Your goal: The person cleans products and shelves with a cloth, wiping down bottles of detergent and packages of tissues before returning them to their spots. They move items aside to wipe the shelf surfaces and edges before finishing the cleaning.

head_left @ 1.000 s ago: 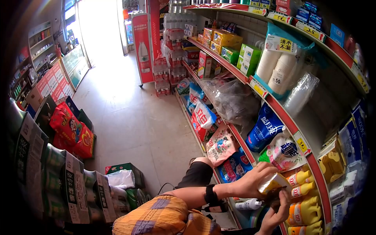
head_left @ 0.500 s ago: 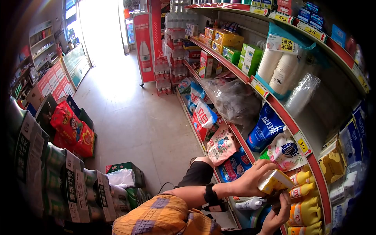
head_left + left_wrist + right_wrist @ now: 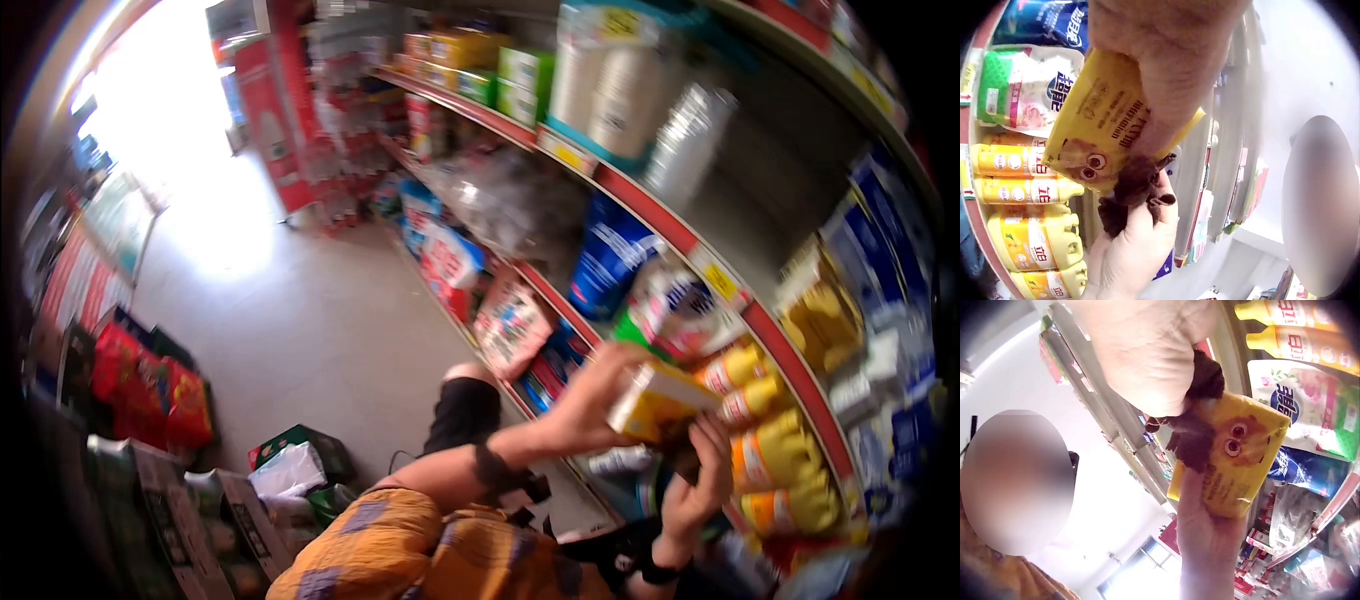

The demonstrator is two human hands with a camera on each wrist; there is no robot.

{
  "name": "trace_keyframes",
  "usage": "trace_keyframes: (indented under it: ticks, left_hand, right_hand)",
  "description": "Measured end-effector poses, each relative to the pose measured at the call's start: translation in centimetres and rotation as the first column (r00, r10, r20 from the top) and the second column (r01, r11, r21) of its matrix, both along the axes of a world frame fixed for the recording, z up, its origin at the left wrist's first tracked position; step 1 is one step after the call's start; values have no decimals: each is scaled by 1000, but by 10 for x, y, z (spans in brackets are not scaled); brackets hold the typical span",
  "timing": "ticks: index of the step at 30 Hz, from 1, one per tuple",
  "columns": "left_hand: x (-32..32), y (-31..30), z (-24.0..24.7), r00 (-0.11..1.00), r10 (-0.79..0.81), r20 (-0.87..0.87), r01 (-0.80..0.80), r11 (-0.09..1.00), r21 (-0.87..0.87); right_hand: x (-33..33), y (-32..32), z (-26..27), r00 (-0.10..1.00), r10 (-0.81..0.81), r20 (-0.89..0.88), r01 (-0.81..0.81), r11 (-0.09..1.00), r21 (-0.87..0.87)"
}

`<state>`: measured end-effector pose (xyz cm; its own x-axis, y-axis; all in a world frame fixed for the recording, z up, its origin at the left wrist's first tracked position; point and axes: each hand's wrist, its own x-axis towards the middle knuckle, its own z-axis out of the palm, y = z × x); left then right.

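Observation:
My left hand (image 3: 585,405) grips a yellow and white soft pack (image 3: 655,398), which looks like tissues, by one end. In the left wrist view the pack (image 3: 1097,112) shows a cartoon face with big round eyes. A crumpled dark brown cloth (image 3: 1135,187) is pinched in my right hand (image 3: 1138,244), held against the pack's edge near that face. From the right wrist view, the cloth (image 3: 1194,440) overlaps the end of the pack (image 3: 1241,462), and the left thumb lies along its printed side.
Yellow detergent bottles (image 3: 780,445) stand on the low shelf just beyond my hands. Beside them are a floral laundry pouch (image 3: 675,310) and a blue pouch (image 3: 610,255). A red shelf edge (image 3: 650,205) runs past them. Stacked cartons (image 3: 150,510) and a box (image 3: 325,450) sit on the left.
The head view has swung and blurred, so the shelves appear further left. The pack has tilted to show more of its yellow side. Both hands keep their hold.

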<state>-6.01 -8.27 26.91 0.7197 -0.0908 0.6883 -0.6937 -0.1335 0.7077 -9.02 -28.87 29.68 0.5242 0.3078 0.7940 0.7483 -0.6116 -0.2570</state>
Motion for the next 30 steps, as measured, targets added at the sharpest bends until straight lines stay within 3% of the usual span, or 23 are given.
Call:
trace_keyframes:
  ticks: [2, 3, 4, 7, 9, 10, 12, 15, 17, 19, 20, 23, 24, 27, 30]
  left_hand:
    - [0, 3, -7, 994, -35, -100, 31, 999, -42]
    - [-1, 6, -2, 999, 39, 37, -41, 997, 64]
    - [-1, 1, -13, 986, -94, -135, 76, 988, -137]
    - [-7, -6, -2, 928, -256, -271, 169, 937, -305]
    - [-3, -4, -13, 945, -259, -202, 185, 927, -327]
    - [-6, -5, -15, 897, -365, -250, 209, 848, -486]
    - [-4, -3, -17, 922, -337, -193, 247, 893, -376]
    - [-5, -8, -17, 942, -294, -163, 247, 934, -256]
    - [-8, -12, -17, 952, -272, -140, 241, 949, -201]
    - [-11, -14, -14, 986, -134, -95, 131, 991, -34]
    - [-10, -13, -13, 997, -59, -42, 60, 997, 42]
    - [-8, -11, -10, 999, -45, -14, 47, 984, 174]
    - [-10, -19, -8, 999, -41, -18, 42, 996, 76]
    - [-9, -19, -14, 992, -124, 0, 124, 985, 120]
    - [-11, -22, -12, 997, -71, 38, 68, 994, 83]
  right_hand:
    - [-3, -2, 1, 999, 33, -9, -33, 999, -12]
    - [-4, -5, 4, 999, 36, 11, -36, 998, -42]
    - [-5, -7, 4, 999, 40, -7, -40, 999, -23]
    - [-11, -18, 7, 999, 8, -33, -8, 1000, 18]
    - [-17, -25, 6, 992, -123, -39, 126, 990, 64]
    - [-18, -28, 6, 983, -169, -64, 175, 979, 106]
    - [-18, -31, 7, 974, -189, -126, 215, 947, 241]
    - [-17, -23, 15, 975, -221, 0, 211, 930, 300]
    - [-17, -17, 22, 978, -207, 33, 199, 966, 163]
    - [-12, -5, 26, 972, -214, 94, 219, 974, -51]
    - [-12, -1, 23, 978, -196, 71, 202, 975, -90]
    - [-17, 17, 22, 994, -108, 27, 110, 986, -124]
    - [-18, 24, 22, 997, -70, 34, 73, 992, -100]
    - [-17, 42, 17, 994, -51, 100, 58, 996, -66]
    - [-12, 40, 16, 991, -6, 133, 16, 997, -73]
